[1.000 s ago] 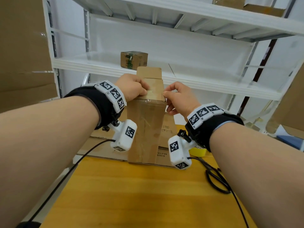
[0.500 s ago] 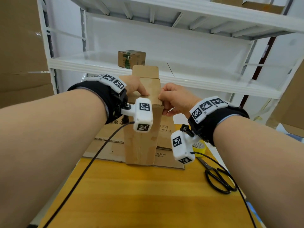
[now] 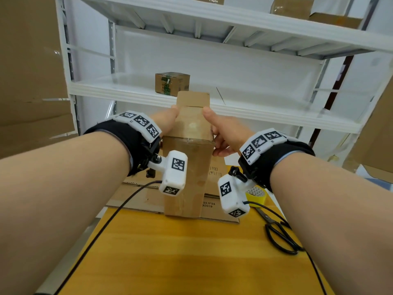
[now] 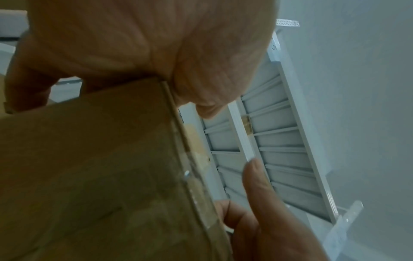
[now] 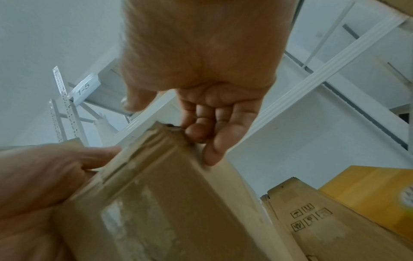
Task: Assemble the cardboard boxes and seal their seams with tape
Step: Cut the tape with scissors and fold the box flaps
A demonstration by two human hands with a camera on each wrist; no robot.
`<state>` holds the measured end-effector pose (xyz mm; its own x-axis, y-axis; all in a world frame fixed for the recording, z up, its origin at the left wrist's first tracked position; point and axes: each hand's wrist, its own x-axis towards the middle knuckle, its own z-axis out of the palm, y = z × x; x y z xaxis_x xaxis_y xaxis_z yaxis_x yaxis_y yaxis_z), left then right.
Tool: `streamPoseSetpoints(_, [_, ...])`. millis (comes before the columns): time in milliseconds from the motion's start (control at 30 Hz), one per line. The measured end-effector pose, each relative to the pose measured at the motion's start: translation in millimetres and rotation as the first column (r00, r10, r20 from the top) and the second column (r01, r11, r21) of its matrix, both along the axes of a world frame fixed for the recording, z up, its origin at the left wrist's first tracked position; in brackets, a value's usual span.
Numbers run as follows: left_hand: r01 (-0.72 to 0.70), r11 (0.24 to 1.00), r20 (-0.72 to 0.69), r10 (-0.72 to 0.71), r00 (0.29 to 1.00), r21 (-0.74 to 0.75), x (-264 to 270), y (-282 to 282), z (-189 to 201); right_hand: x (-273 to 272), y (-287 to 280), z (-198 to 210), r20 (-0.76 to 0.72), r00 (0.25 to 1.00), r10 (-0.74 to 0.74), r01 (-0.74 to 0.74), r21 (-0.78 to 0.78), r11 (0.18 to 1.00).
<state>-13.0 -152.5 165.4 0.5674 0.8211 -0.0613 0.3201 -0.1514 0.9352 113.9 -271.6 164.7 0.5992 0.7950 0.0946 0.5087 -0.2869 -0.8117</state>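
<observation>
**Cardboard box held upright, tape pressed along its top edges**

Cardboard first: the tall box stands on end on the flattened cardboard sheets at the far edge of the yellow table, dead ahead at twelve o'clock from me. Its long axis runs vertical, with one flap still sticking up at the far side of the top. Clear tape shines across the closed top face.

My left hand clasps the top left edge, thumb on the top and fingers round the side; the left wrist view shows the palm against the corner. My right hand grips the top right edge the same way, thumb up on the top and fingers curled against the side wall. Both sit level and about equally near the box, at ten and two o'clock of its top.

I judge the step to be rubbing tape down over the edges; the raised flap looks like the next thing to fold.

At four o'clock, the yellow tape roll lies just right of the box, and the black scissors nearer me. A small box sits on the white shelf behind.
</observation>
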Motion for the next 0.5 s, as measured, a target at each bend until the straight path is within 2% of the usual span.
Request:
streamPoseSetpoints(133, [0.018, 1.000, -0.039, -0.018, 0.999, 0.006, -1, -7, -3, -3, 4, 4, 0.161, 0.987, -0.008, 0.023, -0.091, 0.996])
streamPoseSetpoints(200, [0.047, 0.998, -0.066, -0.043, 0.997, 0.052, -2, -6, -2, -2, 8, 3, 0.171, 0.985, -0.008, 0.024, -0.095, 0.995])
streamPoseSetpoints(367, [0.100, 0.958, -0.056, -0.088, 0.994, 0.268, 2, 0, 3, 3, 14, -5, 0.011, 0.999, -0.047, 0.048, -0.048, 0.998])
streamPoseSetpoints(500, [0.091, 0.909, -0.095, -0.057, 0.994, 0.406, 2, 0, 9, 7, 14, -10, -0.095, 0.994, -0.049, 0.048, -0.008, 0.999])
